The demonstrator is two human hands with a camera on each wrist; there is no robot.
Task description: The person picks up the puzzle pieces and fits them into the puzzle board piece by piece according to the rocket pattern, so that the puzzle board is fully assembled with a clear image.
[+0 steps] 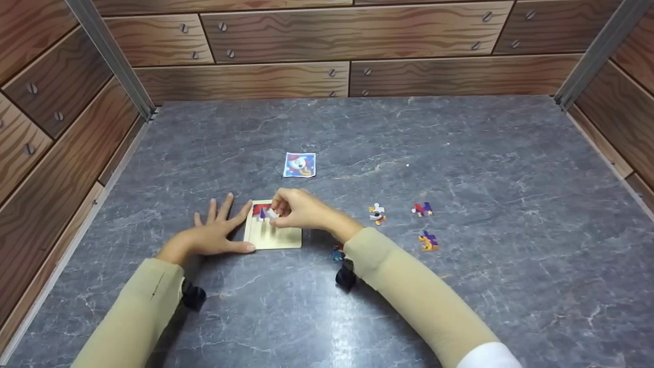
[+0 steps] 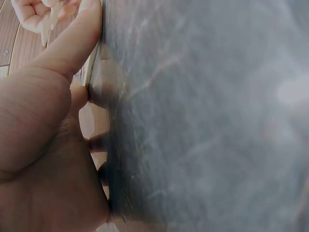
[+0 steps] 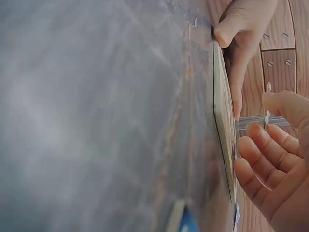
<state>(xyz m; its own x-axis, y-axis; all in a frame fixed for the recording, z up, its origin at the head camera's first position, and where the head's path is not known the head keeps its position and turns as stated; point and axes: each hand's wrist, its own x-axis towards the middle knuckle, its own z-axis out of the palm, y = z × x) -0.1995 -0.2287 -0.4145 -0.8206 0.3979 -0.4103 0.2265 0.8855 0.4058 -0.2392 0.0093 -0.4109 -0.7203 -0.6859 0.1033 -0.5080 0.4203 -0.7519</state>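
Note:
A pale wooden puzzle tray (image 1: 286, 239) lies on the table, with red and purple printed puzzle parts in its upper left area. My left hand (image 1: 214, 235) is spread flat beside it, thumb and index finger touching the left side. Over the tray, my right hand (image 1: 304, 209) pinches a puzzle piece (image 3: 267, 108) between thumb and fingers. In the right wrist view that piece stands edge-on, above the tray's face. The right fingers partly hide the tray's upper right area in the head view.
Loose puzzle pieces lie to the right: a white and orange group (image 1: 377, 214), a red and purple piece (image 1: 422, 209), and a purple and orange one (image 1: 429, 240). A blue piece (image 1: 337, 252) is near the right cuff. Behind the tray lies a picture card (image 1: 300, 165).

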